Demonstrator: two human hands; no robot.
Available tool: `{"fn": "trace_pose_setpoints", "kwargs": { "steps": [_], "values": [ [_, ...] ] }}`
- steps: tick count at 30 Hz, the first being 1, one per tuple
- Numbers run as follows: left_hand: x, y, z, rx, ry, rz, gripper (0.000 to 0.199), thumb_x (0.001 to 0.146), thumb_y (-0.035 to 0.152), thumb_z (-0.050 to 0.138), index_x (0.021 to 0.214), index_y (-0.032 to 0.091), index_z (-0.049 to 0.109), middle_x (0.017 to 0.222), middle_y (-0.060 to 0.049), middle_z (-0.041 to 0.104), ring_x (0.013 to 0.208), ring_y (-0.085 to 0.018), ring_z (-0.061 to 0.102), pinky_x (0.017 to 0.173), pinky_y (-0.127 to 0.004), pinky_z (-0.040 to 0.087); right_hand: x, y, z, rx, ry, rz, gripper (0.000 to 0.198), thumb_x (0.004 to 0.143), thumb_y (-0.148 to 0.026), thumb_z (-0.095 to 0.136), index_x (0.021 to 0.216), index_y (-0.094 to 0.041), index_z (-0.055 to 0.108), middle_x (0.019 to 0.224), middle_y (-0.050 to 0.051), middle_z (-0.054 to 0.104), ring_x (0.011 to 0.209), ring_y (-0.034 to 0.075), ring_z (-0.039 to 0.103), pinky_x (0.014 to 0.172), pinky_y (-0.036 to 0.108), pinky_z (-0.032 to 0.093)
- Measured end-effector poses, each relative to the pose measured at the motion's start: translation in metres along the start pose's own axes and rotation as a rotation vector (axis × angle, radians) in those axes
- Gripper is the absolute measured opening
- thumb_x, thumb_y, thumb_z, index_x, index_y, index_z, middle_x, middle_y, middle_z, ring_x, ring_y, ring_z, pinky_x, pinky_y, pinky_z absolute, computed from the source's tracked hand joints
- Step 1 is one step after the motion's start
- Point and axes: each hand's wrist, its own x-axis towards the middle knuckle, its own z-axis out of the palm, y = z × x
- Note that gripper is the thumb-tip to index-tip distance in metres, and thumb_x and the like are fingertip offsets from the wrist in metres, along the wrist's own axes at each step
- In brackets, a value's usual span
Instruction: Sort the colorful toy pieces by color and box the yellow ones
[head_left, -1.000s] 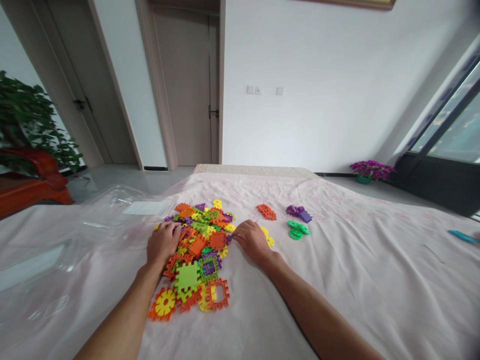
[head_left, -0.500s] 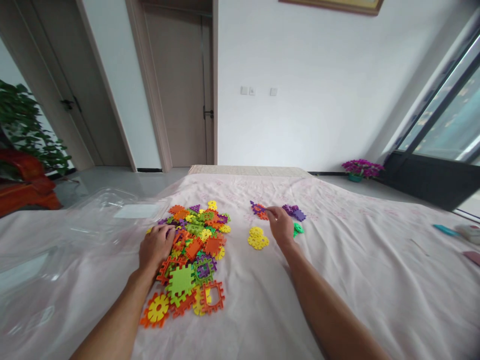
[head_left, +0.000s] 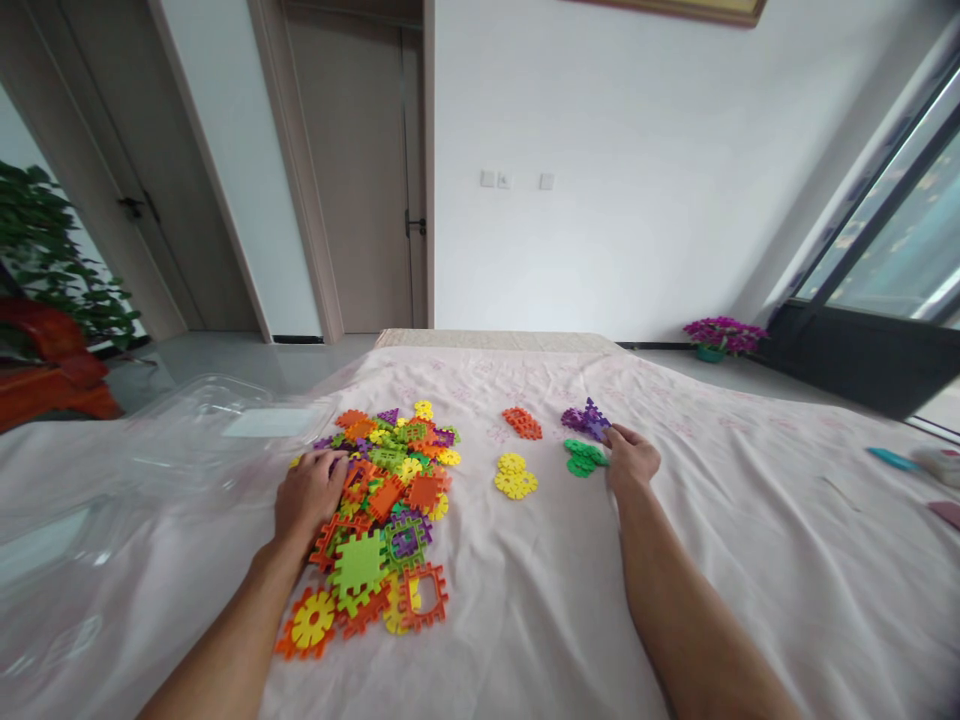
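My right hand (head_left: 632, 457) pinches a purple triangular building piece (head_left: 592, 413), holding it raised over a small group of purple pieces (head_left: 574, 421). Just in front of its fingers lies a cluster of green flower-shaped pieces (head_left: 583, 458). My left hand (head_left: 313, 487) rests on the left edge of a mixed heap of plastic interlocking pieces (head_left: 360, 562), its fingers loosely bent over them and partly hidden. Orange, yellow, green and purple squares and discs make up the heap. Right of it are a group of orange pieces (head_left: 523, 423) and a group of yellow flower discs (head_left: 515, 478).
A pale pink cloth (head_left: 525, 610) with wrinkles covers the table. Clear plastic containers (head_left: 202, 440) stand on the left. Several small objects, among them a blue one (head_left: 891, 459), lie at the far right edge. A potted plant with magenta flowers (head_left: 724, 336) is on the floor.
My right hand has moved right with the purple triangle, from above the orange pieces to the purple group. The orange and green groups are now uncovered. My left hand stays at the heap.
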Motion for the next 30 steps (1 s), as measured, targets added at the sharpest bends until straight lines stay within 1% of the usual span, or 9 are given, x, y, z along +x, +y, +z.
{"fn": "trace_pose_setpoints", "kwargs": {
  "steps": [2,5,9,11,15,19,23,27,30],
  "values": [
    [0.0,0.001,-0.001,0.001,-0.002,-0.004,0.046,0.096,0.045,0.032,0.118,0.026,0.068,0.129,-0.007,0.063,0.116,-0.024,0.058,0.099,-0.036,0.046,0.003,0.004,0.003,0.088,-0.015,0.027,0.045,0.065,-0.027,0.073,0.107,-0.011,0.073,0.079,0.007,0.074,0.072,0.022,0.071,0.067,0.032,0.057],
    [-0.001,0.003,-0.003,0.004,-0.008,-0.009,0.048,0.096,0.046,0.031,0.119,0.026,0.068,0.129,-0.007,0.063,0.116,-0.024,0.059,0.098,-0.036,0.046,0.001,0.006,0.003,0.105,-0.044,-0.017,0.048,0.064,-0.02,0.071,0.111,-0.011,0.07,0.09,0.01,0.075,0.081,0.022,0.072,0.071,0.031,0.058],
    [-0.001,0.004,-0.004,0.001,-0.001,0.002,0.049,0.096,0.046,0.029,0.118,0.026,0.067,0.128,-0.007,0.063,0.117,-0.024,0.059,0.099,-0.036,0.046,-0.013,-0.001,0.004,-0.089,-0.03,-0.177,0.038,0.071,-0.021,0.063,0.107,-0.014,0.071,0.096,0.009,0.075,0.089,0.023,0.07,0.081,0.035,0.057],
    [-0.002,0.004,-0.005,-0.004,0.001,-0.001,0.048,0.096,0.046,0.03,0.118,0.026,0.068,0.128,-0.007,0.063,0.117,-0.024,0.059,0.099,-0.036,0.046,-0.027,-0.01,0.01,-0.176,-0.072,-0.261,0.035,0.074,-0.022,0.057,0.105,-0.017,0.071,0.097,0.008,0.075,0.087,0.022,0.07,0.084,0.036,0.056],
    [-0.002,0.004,-0.005,-0.012,-0.001,-0.017,0.047,0.096,0.047,0.031,0.116,0.027,0.068,0.127,-0.007,0.063,0.116,-0.024,0.059,0.098,-0.037,0.046,-0.071,-0.03,0.028,-0.208,-0.291,-0.525,0.032,0.077,-0.023,0.051,0.1,-0.018,0.072,0.098,0.005,0.074,0.084,0.019,0.067,0.084,0.033,0.053],
    [-0.003,0.006,-0.007,-0.016,0.0,-0.015,0.046,0.096,0.046,0.031,0.116,0.028,0.068,0.126,-0.007,0.064,0.116,-0.024,0.059,0.097,-0.035,0.046,-0.126,-0.05,0.04,-0.24,-0.677,-0.798,0.024,0.079,-0.02,0.051,0.09,-0.02,0.072,0.092,0.004,0.072,0.078,0.017,0.065,0.077,0.029,0.051],
    [-0.003,0.008,-0.009,-0.015,-0.002,-0.024,0.046,0.096,0.046,0.032,0.116,0.027,0.068,0.126,-0.007,0.064,0.116,-0.024,0.059,0.097,-0.035,0.046,-0.175,-0.066,0.039,-0.378,-1.025,-0.952,0.015,0.081,-0.023,0.06,0.087,-0.024,0.074,0.088,0.002,0.071,0.077,0.015,0.063,0.075,0.027,0.047],
    [-0.003,0.008,-0.009,-0.015,-0.006,-0.025,0.047,0.096,0.046,0.032,0.117,0.027,0.068,0.127,-0.007,0.063,0.114,-0.024,0.059,0.096,-0.036,0.047,-0.21,-0.077,0.036,-0.546,-1.115,-0.994,0.015,0.078,-0.039,0.072,0.085,-0.026,0.075,0.089,0.001,0.07,0.084,0.017,0.061,0.075,0.027,0.042],
    [-0.003,0.009,-0.01,-0.005,-0.018,-0.029,0.047,0.096,0.045,0.031,0.118,0.026,0.068,0.128,-0.007,0.063,0.115,-0.025,0.059,0.096,-0.036,0.047,-0.226,-0.082,0.037,-0.647,-1.119,-0.959,0.019,0.076,-0.042,0.073,0.086,-0.025,0.075,0.091,0.002,0.07,0.087,0.017,0.06,0.074,0.026,0.039]
  ]
}}
